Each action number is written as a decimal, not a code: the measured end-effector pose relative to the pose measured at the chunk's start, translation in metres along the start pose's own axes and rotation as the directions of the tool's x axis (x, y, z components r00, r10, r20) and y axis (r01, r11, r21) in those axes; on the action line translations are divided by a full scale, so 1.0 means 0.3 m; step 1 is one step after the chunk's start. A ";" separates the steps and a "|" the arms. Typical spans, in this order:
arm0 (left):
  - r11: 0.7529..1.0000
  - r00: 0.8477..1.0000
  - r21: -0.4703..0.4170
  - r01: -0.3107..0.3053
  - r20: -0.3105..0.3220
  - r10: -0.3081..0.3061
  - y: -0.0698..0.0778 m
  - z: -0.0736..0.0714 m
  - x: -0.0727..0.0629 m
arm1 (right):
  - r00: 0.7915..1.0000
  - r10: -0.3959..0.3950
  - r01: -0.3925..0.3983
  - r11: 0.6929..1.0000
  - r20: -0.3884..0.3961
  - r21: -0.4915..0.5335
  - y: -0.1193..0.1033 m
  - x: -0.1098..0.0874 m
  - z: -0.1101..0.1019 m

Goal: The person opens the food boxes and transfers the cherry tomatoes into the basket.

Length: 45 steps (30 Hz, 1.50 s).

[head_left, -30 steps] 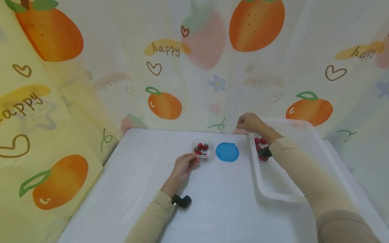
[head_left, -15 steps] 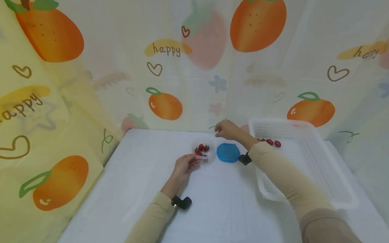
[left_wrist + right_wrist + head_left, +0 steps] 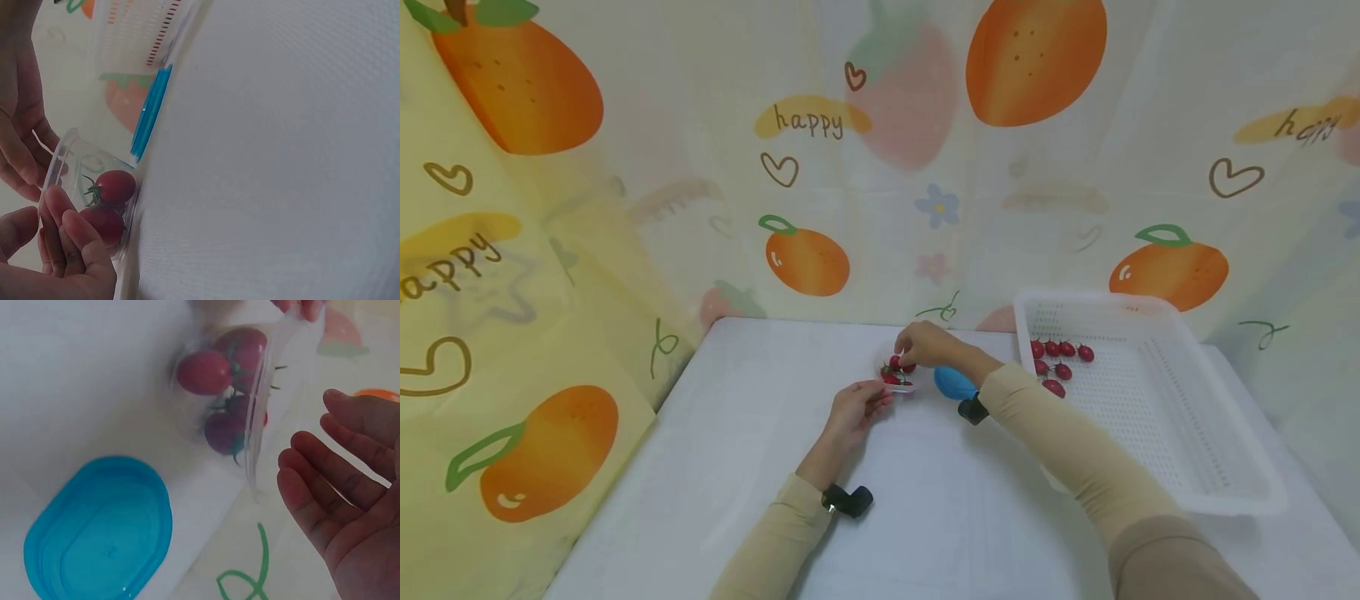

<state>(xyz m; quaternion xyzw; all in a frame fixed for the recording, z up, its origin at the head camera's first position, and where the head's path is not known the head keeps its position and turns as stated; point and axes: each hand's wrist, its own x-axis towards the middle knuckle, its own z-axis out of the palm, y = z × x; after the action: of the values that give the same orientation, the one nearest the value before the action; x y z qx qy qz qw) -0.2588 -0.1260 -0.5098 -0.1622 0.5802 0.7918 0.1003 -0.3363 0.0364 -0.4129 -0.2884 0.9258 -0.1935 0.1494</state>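
A small clear plastic container [image 3: 899, 389] with several cherry tomatoes [image 3: 891, 379] inside stands toward the back of the table. My left hand [image 3: 852, 412] pinches its near rim between thumb and fingers; the left wrist view shows this grip beside two red tomatoes [image 3: 116, 187] with green stems. Over the container's far right side is my right hand [image 3: 925, 343]. In the right wrist view its fingers [image 3: 312, 500] are spread and loosely bent next to the rim, with nothing seen between them. A blue lid [image 3: 952, 382] lies right of the container, partly covered by the right wrist.
To the right, a large white perforated basket [image 3: 1157, 400] has several loose cherry tomatoes [image 3: 1063, 372] along its left side. The white table [image 3: 737, 433] meets a fruit-printed curtain [image 3: 887, 208] at the back and left.
My right hand has moved left from above the basket, past the lid, to the container, uncovering the basket's tomatoes. The left hand has stayed at the container's rim.
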 end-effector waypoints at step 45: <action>1.000 1.000 -0.028 -0.009 0.007 0.009 0.003 -0.002 -0.004 | 0.996 0.050 -0.053 0.998 0.070 0.041 -0.008 0.074 0.150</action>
<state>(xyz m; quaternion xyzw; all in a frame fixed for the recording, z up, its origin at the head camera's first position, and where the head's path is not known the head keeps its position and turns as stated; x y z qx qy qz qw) -0.2579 -0.1267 -0.5087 -0.1584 0.5693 0.8010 0.0964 -0.3353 0.0093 -0.4551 -0.2676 0.9228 -0.1996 0.1921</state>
